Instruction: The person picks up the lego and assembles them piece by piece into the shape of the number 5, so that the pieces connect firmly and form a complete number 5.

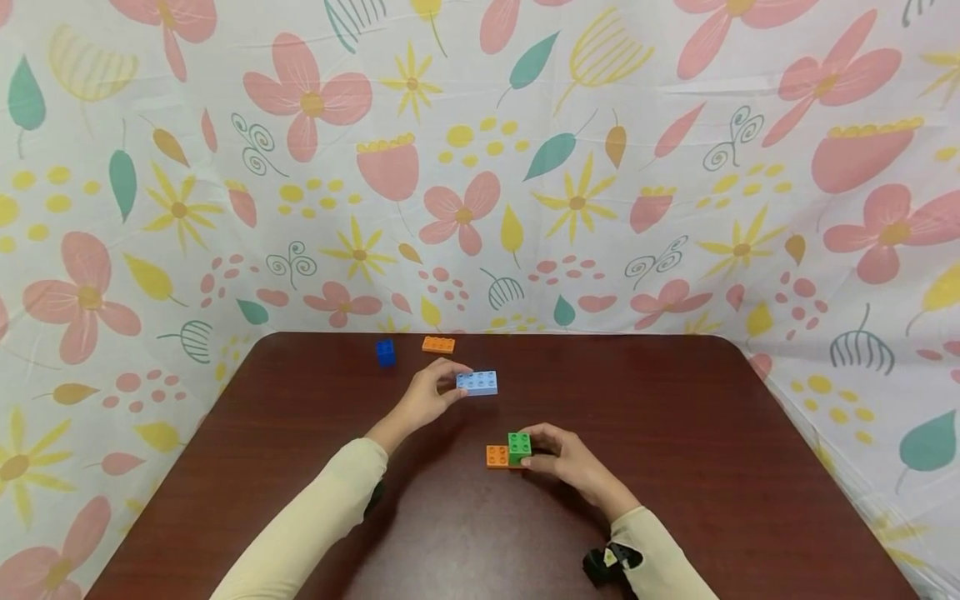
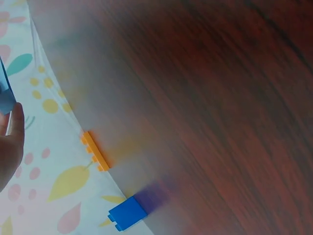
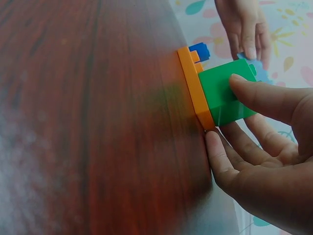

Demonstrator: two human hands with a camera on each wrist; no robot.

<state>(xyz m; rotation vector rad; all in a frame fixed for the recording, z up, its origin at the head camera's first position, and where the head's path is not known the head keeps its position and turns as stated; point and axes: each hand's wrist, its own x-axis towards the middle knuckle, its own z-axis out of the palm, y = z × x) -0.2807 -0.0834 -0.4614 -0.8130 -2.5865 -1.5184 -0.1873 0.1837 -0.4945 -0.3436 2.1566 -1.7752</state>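
In the head view my left hand (image 1: 426, 398) pinches one end of a light blue toy building brick (image 1: 478, 384), held between thumb and fingers over the middle of the table. A green building brick (image 1: 519, 447) sits on the right part of a flat orange brick (image 1: 497, 457), nearer to me. My right hand (image 1: 572, 461) grips the green brick from its right side. The right wrist view shows the thumb on the side of the green brick (image 3: 222, 88), with a fingertip by the end of the orange brick (image 3: 194, 90).
A dark blue brick (image 1: 386, 353) and another flat orange brick (image 1: 438, 344) lie near the far edge of the brown table (image 1: 637, 383), left of centre. Behind the table hangs a flower-patterned cloth (image 1: 465, 275).
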